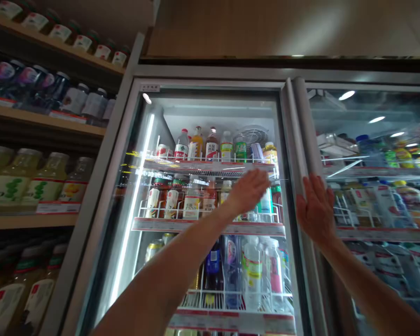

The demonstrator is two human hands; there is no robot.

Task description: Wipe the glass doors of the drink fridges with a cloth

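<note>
My left hand [250, 190] reaches up in front of the glass door [210, 105] of a lit drinks fridge. Its fingers are stretched out toward the right and slightly blurred, with nothing in them; whether they touch the glass I cannot tell. My right hand [315, 205] is also open, its fingers pointing up at the metal frame [306, 126] where the two fridge doors meet. It appears to rest against that frame. Behind my left hand, a wire-fronted shelf [210, 225] of bottles is partly hidden.
Upper-shelf bottles, among them an orange drink bottle [196, 143], stand inside the fridge. A clear bottle [252, 270] is on the lower shelf. A second glass door [374, 107] is at the right. Wooden shelves [31, 221] with several juice bottles [49, 179] line the left side.
</note>
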